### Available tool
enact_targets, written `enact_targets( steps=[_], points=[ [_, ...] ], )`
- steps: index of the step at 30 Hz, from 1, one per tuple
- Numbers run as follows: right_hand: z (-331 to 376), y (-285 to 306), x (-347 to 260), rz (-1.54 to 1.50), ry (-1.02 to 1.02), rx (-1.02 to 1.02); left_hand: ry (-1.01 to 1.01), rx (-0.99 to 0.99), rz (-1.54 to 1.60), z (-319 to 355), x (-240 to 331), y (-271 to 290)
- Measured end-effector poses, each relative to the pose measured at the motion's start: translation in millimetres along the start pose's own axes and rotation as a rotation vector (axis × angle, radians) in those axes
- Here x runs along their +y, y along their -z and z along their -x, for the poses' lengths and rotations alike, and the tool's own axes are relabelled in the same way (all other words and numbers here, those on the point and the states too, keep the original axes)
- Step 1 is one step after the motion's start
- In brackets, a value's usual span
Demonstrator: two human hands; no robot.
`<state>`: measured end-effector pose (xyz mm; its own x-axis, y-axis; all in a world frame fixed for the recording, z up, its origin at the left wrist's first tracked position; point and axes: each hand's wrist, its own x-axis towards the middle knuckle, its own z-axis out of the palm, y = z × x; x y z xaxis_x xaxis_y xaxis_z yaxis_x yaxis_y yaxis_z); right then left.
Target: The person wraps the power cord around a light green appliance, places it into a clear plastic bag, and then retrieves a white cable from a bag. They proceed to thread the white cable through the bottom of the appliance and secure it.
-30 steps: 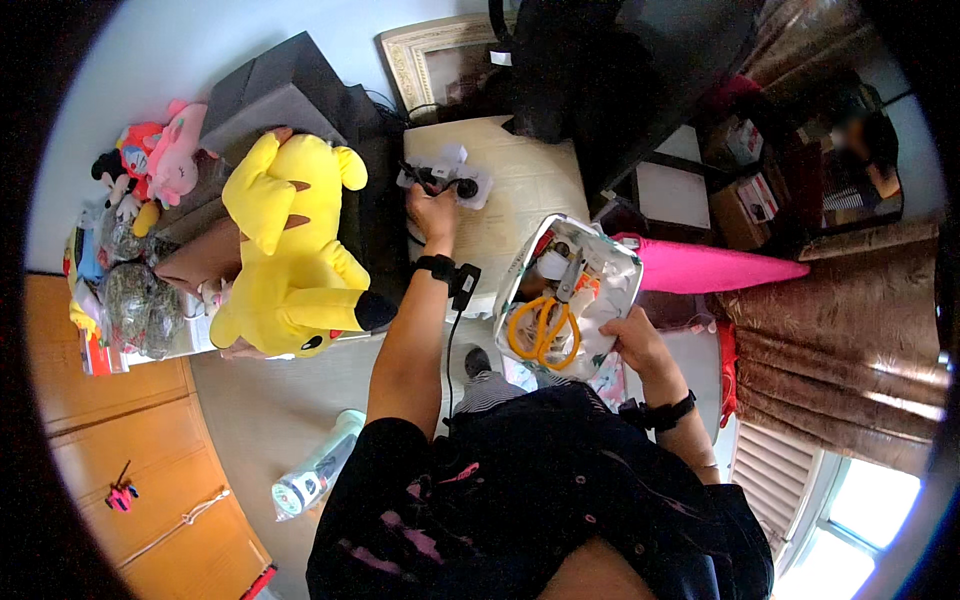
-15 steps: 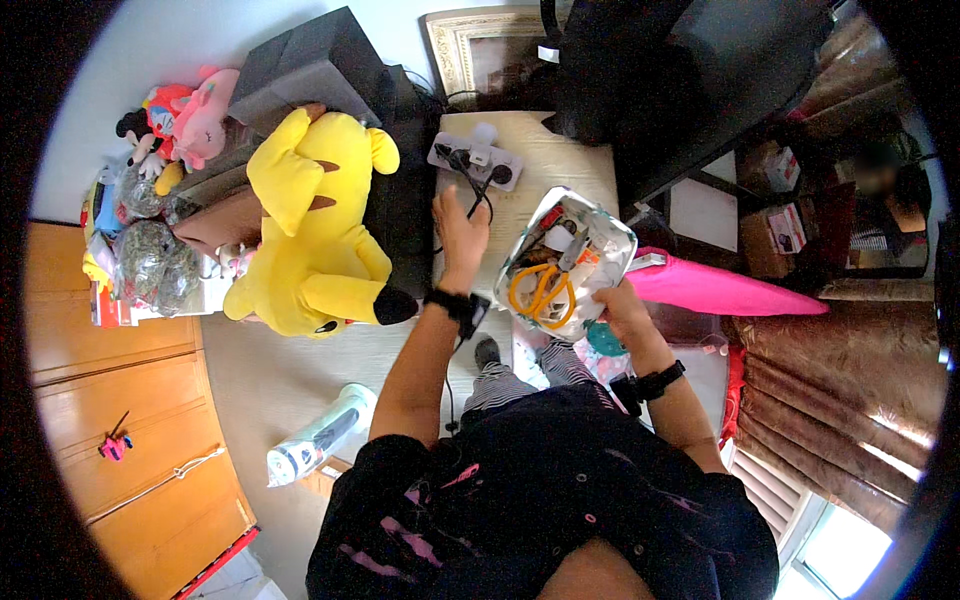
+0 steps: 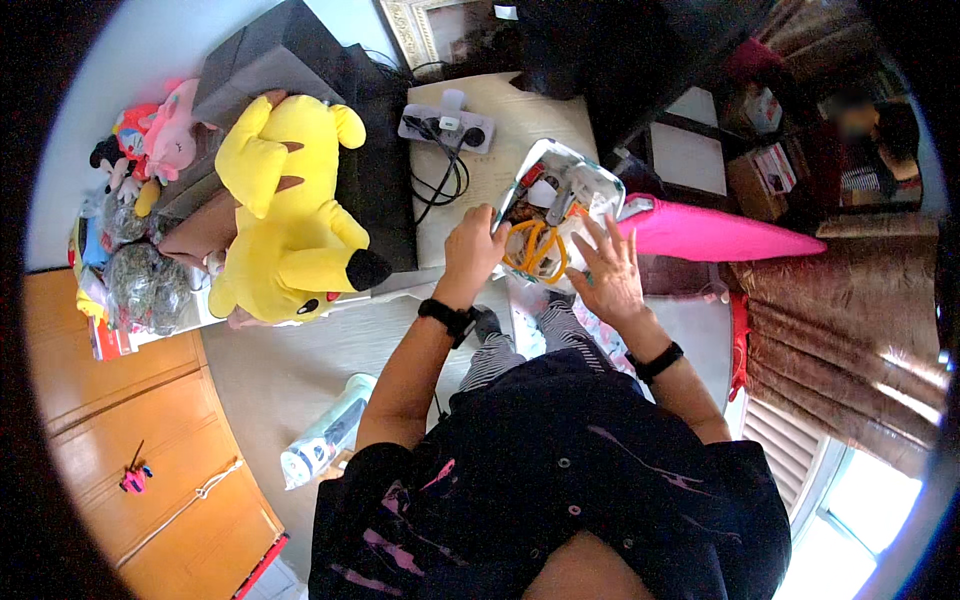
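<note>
A white storage basket [image 3: 545,150] with a dark-patterned rim sits at the near right of a cream-coloured surface [image 3: 525,105]. Inside are scissors with yellow-orange looped handles [image 3: 537,252], a white round piece [image 3: 543,192] and other small items I cannot make out. My left hand [image 3: 473,255] grips the basket's left edge, fingers curled over it. At its right side my right hand [image 3: 607,272] is open, fingers spread over the contents and rim. Behind the basket lies a white power strip [image 3: 445,130] with black plugs and a looped black cable [image 3: 440,188].
A large yellow plush toy [image 3: 290,200] lies to the left, beside a dark grey box [image 3: 270,65]. Pink cloth [image 3: 710,230] extends on the right near a brown curtain [image 3: 830,330]. A clear-wrapped package [image 3: 330,435] rests on the floor. A framed picture [image 3: 420,35] leans at the back.
My left hand has left the power strip's cable and now grips the basket's left edge. My right hand has let go of the right side and spread its fingers.
</note>
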<state>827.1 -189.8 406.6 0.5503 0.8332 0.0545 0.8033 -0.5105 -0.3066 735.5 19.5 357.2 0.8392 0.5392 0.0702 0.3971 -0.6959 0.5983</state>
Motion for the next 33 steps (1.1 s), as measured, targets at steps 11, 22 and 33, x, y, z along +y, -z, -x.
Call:
enact_targets(
  steps=[11,22,33],
  points=[
    [28.2,-35.2,2.7,0.185,-0.087,-0.081,-0.229,0.019,-0.045,-8.6,26.6,-3.3],
    [17.1,-38.6,17.2,-0.019,0.07,-0.152,-0.345,0.063,-0.157,-13.7,69.9,22.4],
    [8.5,-34.7,27.9,-0.108,0.155,-0.283,-0.113,-0.382,-0.492,-0.5,62.5,-48.3]
  ],
)
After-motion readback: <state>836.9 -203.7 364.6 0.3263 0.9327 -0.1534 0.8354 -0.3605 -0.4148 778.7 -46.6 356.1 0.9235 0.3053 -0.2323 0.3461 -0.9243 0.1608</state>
